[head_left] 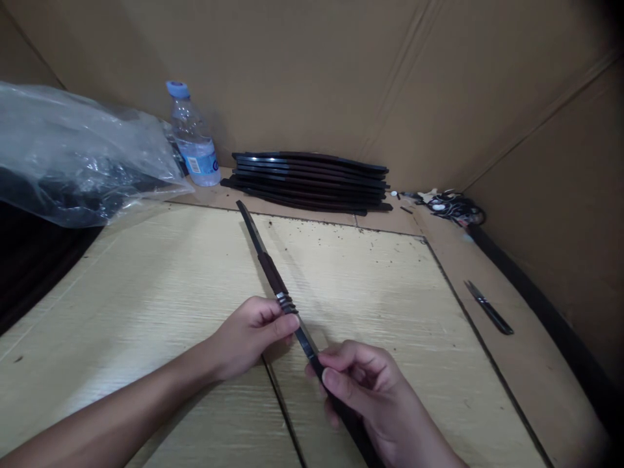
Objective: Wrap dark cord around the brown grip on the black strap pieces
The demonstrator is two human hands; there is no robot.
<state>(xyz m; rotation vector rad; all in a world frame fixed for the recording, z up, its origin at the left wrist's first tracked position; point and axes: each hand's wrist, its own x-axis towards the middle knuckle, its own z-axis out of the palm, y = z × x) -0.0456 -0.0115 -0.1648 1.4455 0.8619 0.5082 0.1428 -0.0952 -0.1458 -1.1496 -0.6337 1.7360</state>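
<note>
A long, thin black strip [273, 273] runs slantwise between my hands, its far end tilted up and away from me. My left hand [266, 328] pinches it near the middle between thumb and fingers, just below several dark bands [286, 303] wrapped around it. A wider dark sleeve-like section lies beyond the bands. Closer to me, my right hand [365, 383] grips the lower part with thumb and fingertips. The near end of the strip passes under my right hand and out of the picture. What the strip is made of, I cannot tell.
Against the cardboard wall lies a stack of black strips [312, 182]. Left of it stand a water bottle [195, 140] and a clear plastic bag [88, 156] over dark material. At right are thread snips [489, 309] and a heap of scraps [451, 208]. Crumbs dot the pale board [170, 279].
</note>
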